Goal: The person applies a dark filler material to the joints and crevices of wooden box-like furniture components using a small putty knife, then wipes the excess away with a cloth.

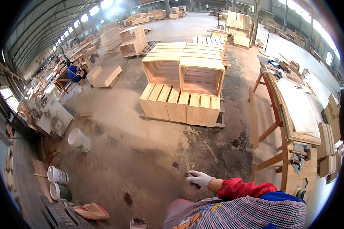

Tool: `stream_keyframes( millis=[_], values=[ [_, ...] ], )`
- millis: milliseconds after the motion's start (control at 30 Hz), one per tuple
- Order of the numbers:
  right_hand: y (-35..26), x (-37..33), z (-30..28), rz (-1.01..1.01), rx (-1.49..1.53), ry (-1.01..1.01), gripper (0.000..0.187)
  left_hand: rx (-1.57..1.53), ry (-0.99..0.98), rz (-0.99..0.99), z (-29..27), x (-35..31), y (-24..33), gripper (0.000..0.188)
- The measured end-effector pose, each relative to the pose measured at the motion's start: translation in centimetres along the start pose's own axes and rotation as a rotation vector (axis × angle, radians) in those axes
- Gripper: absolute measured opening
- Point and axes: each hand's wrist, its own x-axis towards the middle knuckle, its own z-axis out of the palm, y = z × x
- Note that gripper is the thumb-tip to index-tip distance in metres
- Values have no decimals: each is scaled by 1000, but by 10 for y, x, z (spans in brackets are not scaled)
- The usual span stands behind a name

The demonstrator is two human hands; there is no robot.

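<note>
My right hand (201,179), in a white glove with darkened fingertips, hangs over the stained floor near the lower middle of the view. Its fingers are loosely bent and a little apart, and I make out nothing held in them. A red sleeve (242,187) covers the forearm, beside a checked apron (248,213). My left hand is out of view. Ahead, slatted wooden crates (201,63) stand stacked on a pallet, the upper ones with open fronts towards me. My hand touches none of them.
At right stands a wooden workbench (294,110) with a hammer (300,153) at its near end. White buckets (79,140) and a bag (91,211) lie left. More crates (133,41) stand farther back. A person in blue (73,71) sits at far left.
</note>
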Motion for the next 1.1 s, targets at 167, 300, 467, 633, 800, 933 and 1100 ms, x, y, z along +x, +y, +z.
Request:
stream_keyframes(
  millis=[167,300,467,633,800,933,1100],
  values=[
    [-68,94,-15,73,40,148,41,-59,-185,111,96,90,51,33],
    [-112,153,-39,-23,145,295,37,115,-96,2,320,156,53,34],
    [-173,190,-57,-25,339,435,36,295,-479,-99,602,187,28,24],
    [-197,242,-102,34,518,564,32,264,-1075,-371,766,212,-52,25],
    [-265,315,-167,-182,646,672,10,585,-972,-426,832,194,-134,28],
    [-348,363,-225,-228,689,701,15,663,-1077,-303,827,289,-164,28],
    [-416,448,-314,-479,765,838,28,556,-598,-716,954,306,-175,24]
  ],
)
